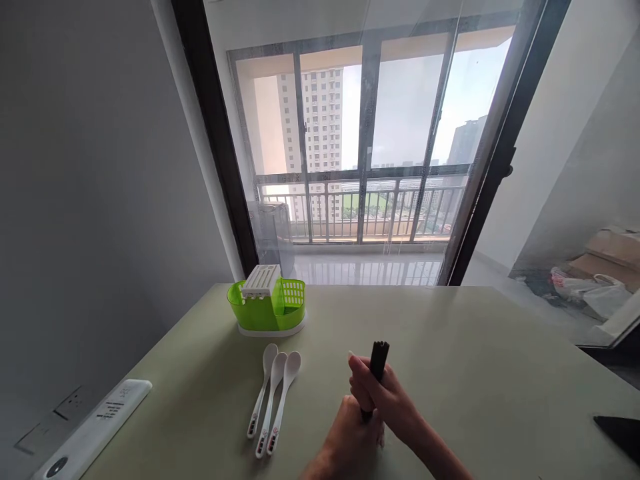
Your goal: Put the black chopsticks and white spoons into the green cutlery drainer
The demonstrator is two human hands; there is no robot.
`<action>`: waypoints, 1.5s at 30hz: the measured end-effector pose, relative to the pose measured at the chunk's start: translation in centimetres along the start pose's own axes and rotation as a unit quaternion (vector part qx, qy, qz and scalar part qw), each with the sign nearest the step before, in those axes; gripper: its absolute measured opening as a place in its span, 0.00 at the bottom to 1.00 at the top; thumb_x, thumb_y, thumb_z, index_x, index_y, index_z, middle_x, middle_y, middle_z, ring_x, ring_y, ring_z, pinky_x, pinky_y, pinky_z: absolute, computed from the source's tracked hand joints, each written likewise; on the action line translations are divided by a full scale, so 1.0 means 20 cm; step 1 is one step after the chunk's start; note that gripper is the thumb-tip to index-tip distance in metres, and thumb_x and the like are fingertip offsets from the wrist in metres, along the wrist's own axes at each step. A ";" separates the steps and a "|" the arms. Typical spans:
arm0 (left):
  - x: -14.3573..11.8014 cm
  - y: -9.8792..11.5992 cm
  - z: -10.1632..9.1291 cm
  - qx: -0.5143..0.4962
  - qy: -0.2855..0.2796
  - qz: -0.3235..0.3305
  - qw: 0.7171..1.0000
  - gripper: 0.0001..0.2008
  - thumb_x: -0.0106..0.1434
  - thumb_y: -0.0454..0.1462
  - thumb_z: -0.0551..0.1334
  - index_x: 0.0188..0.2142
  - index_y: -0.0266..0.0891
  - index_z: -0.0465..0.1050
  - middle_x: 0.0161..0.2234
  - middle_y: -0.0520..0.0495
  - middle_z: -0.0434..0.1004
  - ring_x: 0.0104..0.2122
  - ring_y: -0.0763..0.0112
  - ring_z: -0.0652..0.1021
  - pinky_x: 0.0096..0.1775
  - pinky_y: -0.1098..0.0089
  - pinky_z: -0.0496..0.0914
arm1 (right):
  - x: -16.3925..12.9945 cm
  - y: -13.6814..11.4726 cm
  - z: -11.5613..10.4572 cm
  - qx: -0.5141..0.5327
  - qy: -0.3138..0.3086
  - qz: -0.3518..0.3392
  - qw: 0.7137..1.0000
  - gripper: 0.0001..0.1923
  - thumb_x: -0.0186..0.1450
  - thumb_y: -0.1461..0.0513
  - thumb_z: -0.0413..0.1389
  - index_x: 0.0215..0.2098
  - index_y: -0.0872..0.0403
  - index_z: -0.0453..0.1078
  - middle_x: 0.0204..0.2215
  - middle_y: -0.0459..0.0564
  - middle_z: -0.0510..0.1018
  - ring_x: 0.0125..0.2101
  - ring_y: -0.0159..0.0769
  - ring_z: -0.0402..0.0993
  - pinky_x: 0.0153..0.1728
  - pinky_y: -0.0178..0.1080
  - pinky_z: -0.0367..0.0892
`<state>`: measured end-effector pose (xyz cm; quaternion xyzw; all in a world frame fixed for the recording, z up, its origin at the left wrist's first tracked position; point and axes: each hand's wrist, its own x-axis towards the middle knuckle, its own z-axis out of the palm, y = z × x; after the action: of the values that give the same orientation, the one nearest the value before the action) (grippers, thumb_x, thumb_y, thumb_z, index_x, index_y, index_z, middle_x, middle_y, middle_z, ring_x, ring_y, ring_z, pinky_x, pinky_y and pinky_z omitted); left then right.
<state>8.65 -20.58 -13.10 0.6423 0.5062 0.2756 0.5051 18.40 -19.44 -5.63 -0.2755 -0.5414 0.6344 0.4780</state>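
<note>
A bundle of black chopsticks (pixel 379 360) stands nearly upright in front of me, slightly tilted, its top ends showing. My right hand (pixel 387 399) is closed around its upper part. Lower down, my left hand (pixel 350 433) wraps the bottom of the bundle, pressed against the right hand; its fingers are partly hidden. To the left of my hands, three white spoons (pixel 276 377) lie side by side on the table (pixel 450 347), bowls pointing away from me. Behind them sits a green utensil basket (pixel 260 317) with a white base and a white slatted piece on top.
A white power strip (pixel 100 427) lies along the table's left edge by the wall. A dark pointed object (pixel 620 430) reaches in at the right edge. Beyond the table is a glass door with a dark frame (pixel 220 147); bags and cardboard (pixel 605 280) lie at the far right.
</note>
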 end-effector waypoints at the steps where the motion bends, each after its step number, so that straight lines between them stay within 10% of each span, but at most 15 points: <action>1: -0.01 0.01 -0.01 -0.009 -0.008 0.026 1.000 0.18 0.63 0.45 0.58 0.20 0.40 0.63 0.19 0.50 0.68 0.22 0.70 0.72 0.29 0.70 0.68 | 0.00 0.00 0.00 0.012 0.000 0.004 1.000 0.32 0.66 0.37 0.56 0.22 0.49 0.50 0.13 0.33 0.49 0.15 0.22 0.42 0.16 0.32 0.40; 6: -0.12 0.01 -0.02 0.012 0.050 0.084 0.995 0.14 0.68 0.42 0.55 0.28 0.39 0.71 0.26 0.47 0.77 0.27 0.68 0.77 0.34 0.69 0.71 | 0.06 0.03 -0.05 0.026 -0.004 0.027 0.999 0.33 0.64 0.33 0.53 0.22 0.48 0.51 0.14 0.34 0.54 0.14 0.24 0.50 0.16 0.32 0.52; 10: -0.18 -0.13 0.05 0.113 0.177 0.124 0.970 0.10 0.67 0.38 0.55 0.42 0.40 0.73 0.38 0.42 0.81 0.37 0.63 0.81 0.40 0.67 0.76 | 0.13 0.12 -0.12 -0.190 0.005 0.002 0.982 0.32 0.68 0.37 0.48 0.22 0.52 0.64 0.21 0.44 0.67 0.27 0.33 0.67 0.32 0.36 0.65; 14: -0.20 -0.33 0.15 0.296 0.335 0.161 0.880 0.28 0.66 0.30 0.51 0.66 0.35 0.62 0.61 0.33 0.73 0.59 0.58 0.75 0.55 0.60 0.74 | 0.19 0.27 -0.15 -0.364 0.038 0.066 0.928 0.29 0.71 0.42 0.41 0.22 0.52 0.63 0.19 0.43 0.64 0.24 0.33 0.64 0.27 0.34 0.58; 18: -0.21 -0.45 0.24 0.446 0.403 0.154 0.784 0.40 0.66 0.25 0.49 0.75 0.36 0.36 0.66 0.37 0.69 0.61 0.61 0.75 0.53 0.64 0.75 | 0.21 0.36 -0.14 -0.428 0.055 0.100 0.896 0.24 0.72 0.50 0.42 0.23 0.52 0.63 0.22 0.47 0.72 0.25 0.35 0.68 0.26 0.35 0.56; 24: -0.22 -0.50 0.27 0.538 0.432 0.197 0.696 0.39 0.66 0.29 0.54 0.74 0.32 0.40 0.65 0.42 0.71 0.59 0.60 0.76 0.58 0.63 0.73 | 0.20 0.38 -0.13 -0.546 0.093 0.140 0.821 0.14 0.71 0.57 0.49 0.38 0.55 0.73 0.35 0.58 0.83 0.36 0.46 0.80 0.30 0.37 0.60; 34: -0.20 -0.52 0.28 0.517 0.460 0.216 0.689 0.38 0.67 0.33 0.55 0.74 0.34 0.44 0.59 0.43 0.77 0.55 0.60 0.80 0.56 0.64 0.73 | 0.13 0.37 -0.11 -0.623 0.110 0.138 0.762 0.13 0.73 0.58 0.48 0.49 0.55 0.69 0.35 0.58 0.85 0.38 0.48 0.84 0.33 0.38 0.63; 45: -0.21 -0.51 0.26 0.517 0.468 0.207 0.686 0.37 0.68 0.37 0.56 0.74 0.35 0.45 0.60 0.42 0.77 0.56 0.55 0.79 0.53 0.58 0.76 | 0.07 0.43 -0.12 -0.608 0.123 0.075 0.781 0.27 0.74 0.57 0.45 0.67 0.59 0.59 0.29 0.53 0.83 0.33 0.46 0.82 0.32 0.38 0.63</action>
<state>7.94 -26.75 -23.72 0.6778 0.5930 0.3327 -0.2797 17.29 -16.77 -14.24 -0.6241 -0.7292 0.1684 0.2247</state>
